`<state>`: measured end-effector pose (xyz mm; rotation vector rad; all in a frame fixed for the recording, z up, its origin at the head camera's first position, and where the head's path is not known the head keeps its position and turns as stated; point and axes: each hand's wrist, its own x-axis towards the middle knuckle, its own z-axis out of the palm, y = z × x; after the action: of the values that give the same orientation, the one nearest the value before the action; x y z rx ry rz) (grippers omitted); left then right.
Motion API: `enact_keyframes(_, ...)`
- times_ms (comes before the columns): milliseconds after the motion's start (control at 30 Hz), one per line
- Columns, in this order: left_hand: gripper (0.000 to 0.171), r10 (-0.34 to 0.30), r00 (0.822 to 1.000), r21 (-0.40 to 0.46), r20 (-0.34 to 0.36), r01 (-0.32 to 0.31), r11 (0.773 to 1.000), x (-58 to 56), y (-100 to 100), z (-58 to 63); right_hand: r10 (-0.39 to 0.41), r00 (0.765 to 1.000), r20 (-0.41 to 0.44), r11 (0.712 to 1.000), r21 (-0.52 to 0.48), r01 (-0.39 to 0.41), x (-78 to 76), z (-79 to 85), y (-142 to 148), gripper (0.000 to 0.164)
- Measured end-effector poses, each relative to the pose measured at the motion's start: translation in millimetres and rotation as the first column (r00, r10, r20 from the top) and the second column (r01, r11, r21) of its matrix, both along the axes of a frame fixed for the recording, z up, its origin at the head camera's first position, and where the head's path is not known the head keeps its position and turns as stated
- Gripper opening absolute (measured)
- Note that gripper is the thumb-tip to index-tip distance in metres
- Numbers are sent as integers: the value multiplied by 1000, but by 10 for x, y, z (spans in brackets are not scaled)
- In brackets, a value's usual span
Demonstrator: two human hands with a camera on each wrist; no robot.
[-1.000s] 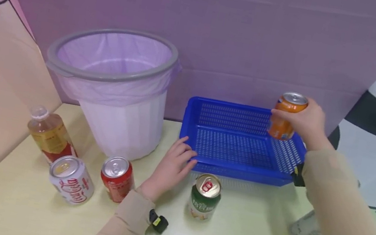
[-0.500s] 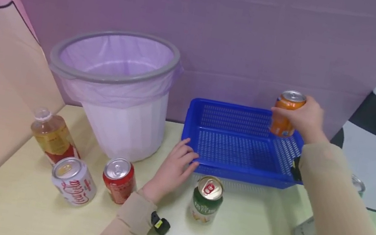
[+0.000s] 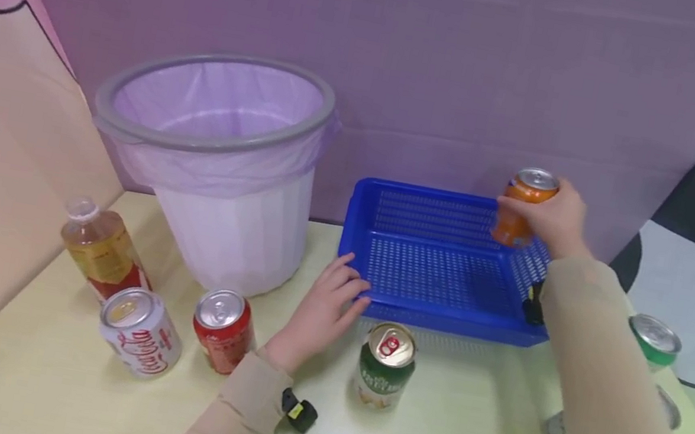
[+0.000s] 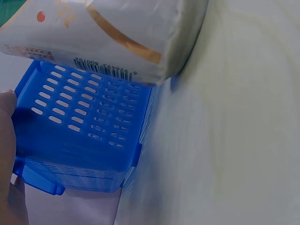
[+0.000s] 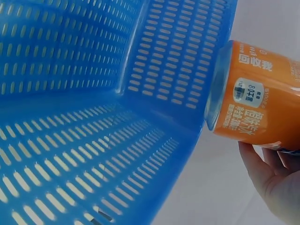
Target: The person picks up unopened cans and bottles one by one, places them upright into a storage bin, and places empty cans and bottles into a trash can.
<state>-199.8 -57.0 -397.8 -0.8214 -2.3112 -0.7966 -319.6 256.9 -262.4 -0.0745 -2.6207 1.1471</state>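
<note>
My right hand [image 3: 560, 216] grips an orange soda can [image 3: 515, 214] upright, over the back right corner of a blue plastic basket [image 3: 441, 320]. In the right wrist view, the base of the orange can [image 5: 262, 93] overlaps the basket's rim, fingers curled underneath. At the basket's front left corner, my left hand [image 3: 320, 313] rests its loosely spread fingers on the rim. A green and white can [image 3: 385, 371] with a red pull tab stands just right of that hand, in front of the basket. Close behind the left wrist is a red can [image 3: 223, 335].
A white bin [image 3: 240, 229] with a purple liner stands left of the basket. Left of it are a white Coca-Cola can [image 3: 141, 336] and a tea-coloured bottle [image 3: 104, 252]. A green-rimmed can [image 3: 654, 341] and another partly hidden can stand beyond the right sleeve.
My right hand has shifted slightly left with the orange can, and more cans show beyond the right sleeve. The left hand stays at the basket's corner.
</note>
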Motion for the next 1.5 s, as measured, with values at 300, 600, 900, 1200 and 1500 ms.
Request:
enact_keyframes(300, 20, 11, 1000, -2, 18, -11, 1000, 24, -18, 18, 81, 992, 93, 992, 87, -90, -61, -83, 101, 91)
enact_keyframes(600, 20, 20, 1000, -2, 20, -20, 1000, 47, -14, 35, 188, 959, 212, 954, 191, -229, -93, -221, 151, 87)
enact_keyframes(900, 20, 22, 999, -12, 28, -21, 1000, 59, -25, 8, 171, 943, 287, 938, 244, -245, -71, -397, 199, 89)
enact_keyframes(1200, 20, 18, 999, -13, 28, -18, 1000, 75, -20, 13, 126, 928, 350, 959, 198, -205, -34, -471, 179, 94)
enact_keyframes(1500, 21, 17, 998, -13, 64, -16, 1000, 89, -48, 7, 147, 941, 304, 959, 189, -210, -13, -528, 170, 82)
